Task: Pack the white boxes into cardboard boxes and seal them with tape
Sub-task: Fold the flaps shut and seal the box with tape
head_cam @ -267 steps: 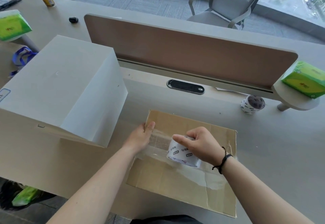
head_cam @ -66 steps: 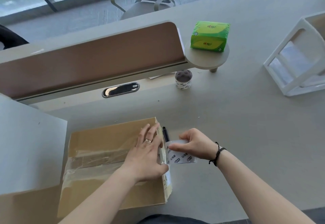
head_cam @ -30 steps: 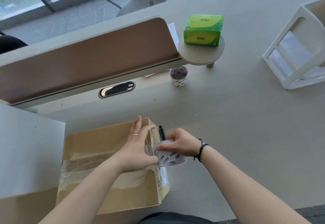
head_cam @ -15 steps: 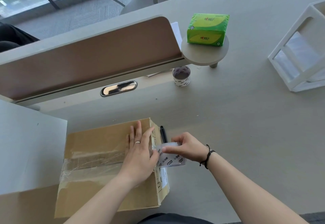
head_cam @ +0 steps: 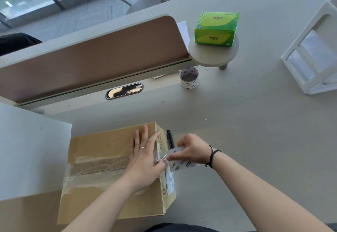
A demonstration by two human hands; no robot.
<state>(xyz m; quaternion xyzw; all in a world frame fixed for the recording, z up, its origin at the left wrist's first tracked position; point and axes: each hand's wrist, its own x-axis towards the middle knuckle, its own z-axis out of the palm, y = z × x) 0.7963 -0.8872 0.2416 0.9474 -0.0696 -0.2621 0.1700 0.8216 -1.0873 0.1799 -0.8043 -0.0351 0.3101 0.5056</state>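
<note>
The carton [head_cam: 113, 173] sits on the worktop [head_cam: 255, 131], a tape strip across its top. The strip is pressed at the right edge by the flat left hand [head_cam: 144, 160]. The roll [head_cam: 179, 160] is clasped by the right hand [head_cam: 193, 149]. The tape may wrinkle or lift if pulled unevenly.

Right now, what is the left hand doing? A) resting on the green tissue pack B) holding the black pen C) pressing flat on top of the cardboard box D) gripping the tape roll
C: the left hand lies with straight fingers on the taped top of the cardboard box, while the right hand grips the tape roll.
</note>
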